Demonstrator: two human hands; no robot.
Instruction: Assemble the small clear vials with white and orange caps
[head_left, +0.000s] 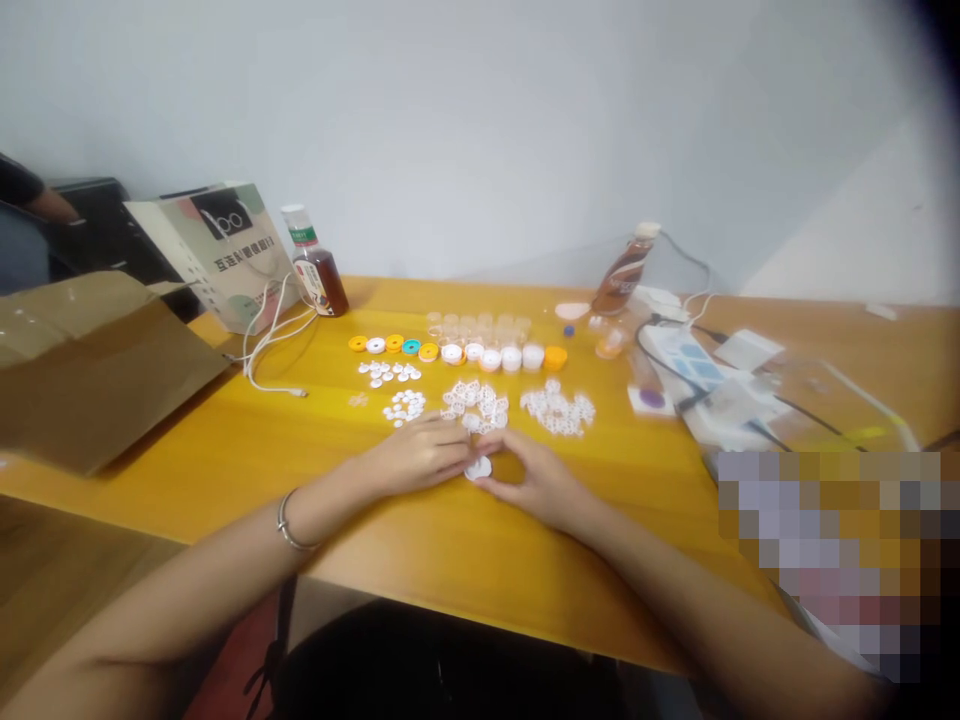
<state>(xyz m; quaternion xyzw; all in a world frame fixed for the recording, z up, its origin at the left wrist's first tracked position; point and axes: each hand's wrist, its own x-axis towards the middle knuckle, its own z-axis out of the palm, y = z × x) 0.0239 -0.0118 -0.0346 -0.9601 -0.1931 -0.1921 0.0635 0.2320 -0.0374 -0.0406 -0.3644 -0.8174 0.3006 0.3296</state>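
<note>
Near the front middle of the table, my two hands meet at a small white round plastic piece (478,468). My right hand (546,482) curves around its right side, with thumb and forefinger closed on it. My left hand (424,452) has its fingers pressed together at the piece's left edge; its fingertips are partly hidden. Just beyond my hands lie piles of white openwork plastic parts (476,397) and small white discs (405,407). To the right is another heap of openwork parts (559,410). Small white stemmed pieces (388,373) lie farther left.
A row of coloured round caps (411,347) crosses the table, with clear cups (480,326) behind. Bottles stand left (321,270) and right (624,272). A paper bag (225,255), brown cardboard (112,370), white cable (262,365) and power strip (697,385) surround them. A person's hand (60,207) shows far left.
</note>
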